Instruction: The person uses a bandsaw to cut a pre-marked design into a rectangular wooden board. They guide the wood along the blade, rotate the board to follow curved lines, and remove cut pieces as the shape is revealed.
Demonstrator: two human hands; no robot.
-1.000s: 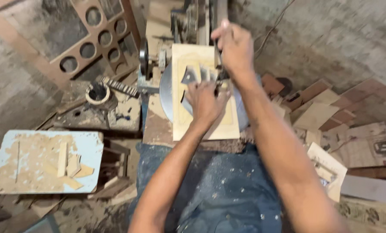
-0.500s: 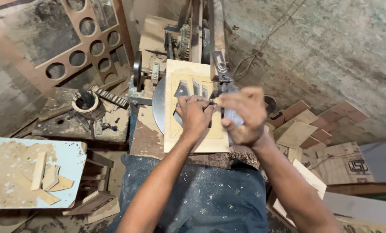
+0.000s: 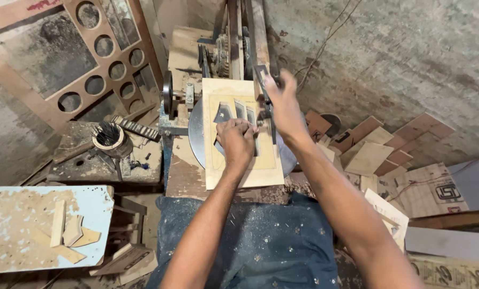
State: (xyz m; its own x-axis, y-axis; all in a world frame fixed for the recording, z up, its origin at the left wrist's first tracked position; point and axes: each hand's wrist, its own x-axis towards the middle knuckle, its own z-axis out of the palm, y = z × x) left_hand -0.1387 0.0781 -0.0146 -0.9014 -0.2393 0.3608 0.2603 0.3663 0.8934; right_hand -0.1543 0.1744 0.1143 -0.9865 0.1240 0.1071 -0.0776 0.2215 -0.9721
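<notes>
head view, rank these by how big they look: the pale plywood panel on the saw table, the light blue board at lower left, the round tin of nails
1. pale plywood panel and light blue board: look about alike, and the board is cut off by the frame
2. round tin of nails: clearly smallest

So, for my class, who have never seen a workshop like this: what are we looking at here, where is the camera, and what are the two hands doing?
The camera sits on the person's head and looks down, so both bare arms reach away from the viewer. In front stands a small sawing machine with a round metal table. On it lies a pale wooden panel with shapes already cut out of it. The left hand is curled into a fist and presses on the panel near the cutouts. The right hand reaches up to the machine's upright arm beside the blade; whether its grip closes on anything cannot be told. At the left, a light blue board carries wood scraps; at the right lie brown offcuts.
</notes>
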